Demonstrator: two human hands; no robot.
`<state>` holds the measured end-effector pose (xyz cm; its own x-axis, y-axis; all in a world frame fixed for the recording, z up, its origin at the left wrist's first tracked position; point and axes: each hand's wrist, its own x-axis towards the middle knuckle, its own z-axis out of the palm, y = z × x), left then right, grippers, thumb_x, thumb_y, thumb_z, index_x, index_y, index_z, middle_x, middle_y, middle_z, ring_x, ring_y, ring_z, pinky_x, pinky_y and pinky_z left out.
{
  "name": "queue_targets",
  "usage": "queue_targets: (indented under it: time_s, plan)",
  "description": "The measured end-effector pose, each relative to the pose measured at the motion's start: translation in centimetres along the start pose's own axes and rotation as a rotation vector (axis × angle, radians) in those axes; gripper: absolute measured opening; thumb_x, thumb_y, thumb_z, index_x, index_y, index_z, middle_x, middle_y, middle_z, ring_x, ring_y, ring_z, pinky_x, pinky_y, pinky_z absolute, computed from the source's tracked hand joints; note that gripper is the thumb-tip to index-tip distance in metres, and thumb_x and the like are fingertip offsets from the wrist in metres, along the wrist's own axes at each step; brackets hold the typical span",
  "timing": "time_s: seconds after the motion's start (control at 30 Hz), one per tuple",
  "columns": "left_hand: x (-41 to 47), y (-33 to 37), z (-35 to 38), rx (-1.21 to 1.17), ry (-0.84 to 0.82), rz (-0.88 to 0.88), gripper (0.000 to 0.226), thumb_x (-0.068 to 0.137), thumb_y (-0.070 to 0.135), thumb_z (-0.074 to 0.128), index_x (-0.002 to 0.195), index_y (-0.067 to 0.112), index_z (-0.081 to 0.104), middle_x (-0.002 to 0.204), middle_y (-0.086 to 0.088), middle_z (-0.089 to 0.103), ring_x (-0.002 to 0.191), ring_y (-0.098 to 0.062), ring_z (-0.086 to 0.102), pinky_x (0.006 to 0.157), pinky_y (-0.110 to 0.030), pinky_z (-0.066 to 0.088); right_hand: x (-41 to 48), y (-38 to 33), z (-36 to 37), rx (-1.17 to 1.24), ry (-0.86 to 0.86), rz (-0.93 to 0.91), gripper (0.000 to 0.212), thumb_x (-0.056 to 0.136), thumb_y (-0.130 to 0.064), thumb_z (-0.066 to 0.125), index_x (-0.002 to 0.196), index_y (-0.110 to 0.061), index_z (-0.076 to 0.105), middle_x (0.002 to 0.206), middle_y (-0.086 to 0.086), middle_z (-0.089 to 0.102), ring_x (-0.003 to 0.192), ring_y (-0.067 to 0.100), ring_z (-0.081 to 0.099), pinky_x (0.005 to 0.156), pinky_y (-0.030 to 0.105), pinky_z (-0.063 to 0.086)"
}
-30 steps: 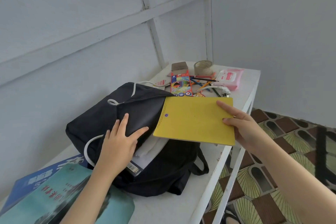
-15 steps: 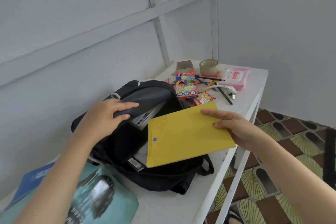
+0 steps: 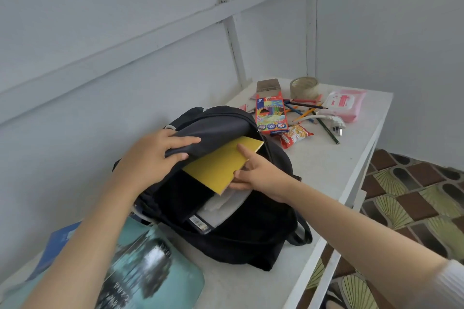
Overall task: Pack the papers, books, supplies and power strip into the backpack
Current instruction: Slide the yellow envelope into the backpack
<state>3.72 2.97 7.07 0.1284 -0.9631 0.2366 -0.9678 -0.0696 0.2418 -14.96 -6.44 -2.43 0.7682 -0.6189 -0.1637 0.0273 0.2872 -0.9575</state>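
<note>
Envelope (image 3: 221, 167), yellow, half inside backpack (image 3: 251, 241), pinched in right hand (image 3: 256, 173) at 3 o'clock. Flap lifted, gripped by left hand (image 3: 155, 155) at 9. Best kept flat, slid alongside white papers (image 3: 221, 208) already inside. Pencil box (image 3: 270, 114), plug (image 3: 331, 120) waiting at 1 o'clock.

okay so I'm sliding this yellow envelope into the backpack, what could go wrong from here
The yellow envelope is only partly under the flap that the left hand lifts; if the flap drops, a corner could crease.

White papers and a book already stick out of the backpack opening, so pushing with the right hand may crumple them or jam the envelope.
</note>
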Motion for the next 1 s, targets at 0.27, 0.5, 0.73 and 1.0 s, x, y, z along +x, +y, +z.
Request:
queue_targets:
  time_s: [0.27, 0.5, 0.73, 1.0]
  plan:
    - [-0.3, 0.1, 0.0, -0.001, 0.016, 0.006, 0.04, 0.087, 0.014, 0.063, 0.116, 0.042, 0.061, 0.115, 0.006, 0.058, 0.104, -0.015, 0.052, 0.073, -0.012, 0.026, 4.2, 1.4, 1.2, -0.389, 0.428, -0.068, 0.059, 0.088, -0.009, 0.063, 0.14, -0.013, 0.036, 0.098, 0.013, 0.062, 0.071, 0.017, 0.064, 0.069, 0.029, 0.056]
    - [0.1, -0.3, -0.1, 0.044, 0.022, 0.003, 0.038, 0.091, 0.016, 0.058, 0.118, 0.043, 0.061, 0.124, 0.009, 0.053, 0.109, -0.012, 0.048, 0.077, -0.013, 0.026, 0.5, 3.4, 2.7, -1.429, 0.284, -0.212, 0.07, 0.096, -0.046, 0.037, 0.15, -0.009, 0.012, 0.157, 0.014, 0.007, 0.143, 0.031, 0.01, 0.114, 0.044, 0.012]
    - [0.4, -0.4, -0.3, 0.051, 0.089, 0.024, 0.04, 0.09, 0.011, 0.058, 0.117, 0.041, 0.062, 0.126, 0.01, 0.054, 0.105, -0.009, 0.05, 0.08, -0.019, 0.031, 2.3, 4.3, 2.6, -1.564, 0.182, -0.155, 0.066, 0.099, -0.047, 0.018, 0.15, -0.013, -0.007, 0.158, 0.008, -0.012, 0.144, 0.025, -0.017, 0.103, 0.053, -0.024]
    - [0.7, -0.5, -0.6, 0.074, 0.114, 0.022, 0.04, 0.09, 0.01, 0.058, 0.115, 0.041, 0.063, 0.129, 0.009, 0.054, 0.114, -0.009, 0.047, 0.085, -0.02, 0.032, 4.9, 3.3, 2.8, -1.598, 0.191, -0.151, 0.067, 0.097, -0.053, 0.016, 0.15, -0.018, -0.005, 0.159, 0.006, -0.007, 0.145, 0.027, -0.013, 0.099, 0.055, -0.028]
